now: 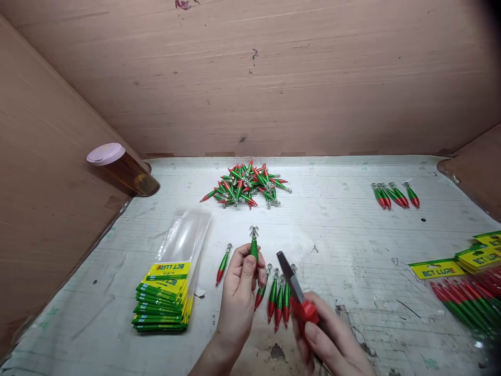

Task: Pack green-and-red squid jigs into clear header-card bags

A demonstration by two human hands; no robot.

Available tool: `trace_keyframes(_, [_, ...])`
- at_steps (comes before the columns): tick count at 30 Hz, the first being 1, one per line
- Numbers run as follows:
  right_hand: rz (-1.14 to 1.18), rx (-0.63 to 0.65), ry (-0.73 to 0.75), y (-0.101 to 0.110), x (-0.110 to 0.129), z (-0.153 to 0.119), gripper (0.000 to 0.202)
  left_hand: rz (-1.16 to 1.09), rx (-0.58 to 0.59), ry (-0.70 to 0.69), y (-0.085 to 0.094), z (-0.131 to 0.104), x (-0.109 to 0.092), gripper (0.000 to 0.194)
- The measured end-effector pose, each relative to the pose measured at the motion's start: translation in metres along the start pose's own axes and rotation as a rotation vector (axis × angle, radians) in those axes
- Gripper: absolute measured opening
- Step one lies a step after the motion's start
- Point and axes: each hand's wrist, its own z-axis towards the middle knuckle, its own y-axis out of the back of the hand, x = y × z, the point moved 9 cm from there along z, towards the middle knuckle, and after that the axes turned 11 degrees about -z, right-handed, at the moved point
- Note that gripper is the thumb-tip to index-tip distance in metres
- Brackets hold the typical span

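Observation:
My left hand (243, 277) pinches a green lure (254, 249) upright, its hooked end pointing away from me. Just to the right, my right hand (326, 334) is closed round the red handles of scissors (297, 290), whose dark blades point up and left and look closed. Several green and red lures (278, 305) lie in a row on the table between and beneath the hands, partly covered by them. One single lure (223, 267) rests left of my left hand. A heap of lures (245, 185) sits farther back.
A stack of clear bags with yellow and green headers (168, 277) lies at left. Behind it a lidded bottle (125, 167) leans by the cardboard wall (47, 120). Several lures (396, 196) lie back right; filled lure packs (465, 282) are at the right edge.

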Motion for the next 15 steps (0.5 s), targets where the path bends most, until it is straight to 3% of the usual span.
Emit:
trace_keyframes(3, [-0.392, -0.142, 0.349, 0.021, 0.047, 0.005, 0.027, 0.030, 0.055, 0.015, -0.006, -0.003, 0.002, 0.013])
trace_keyframes(6, [-0.667, -0.222, 0.561, 0.025, 0.077, 0.004, 0.019, 0.052, 0.090, 0.020, -0.010, -0.007, 0.005, 0.013])
trace_keyframes(9, [-0.814, -0.250, 0.651, 0.021, 0.086, 0.001, 0.018, 0.065, 0.106, 0.011, -0.011, -0.009, 0.006, 0.015])
trace_keyframes(15, [-0.905, -0.287, 0.691, 0.018, 0.085, -0.004, 0.020, 0.075, 0.109, 0.001, -0.013, -0.010, 0.004, 0.015])
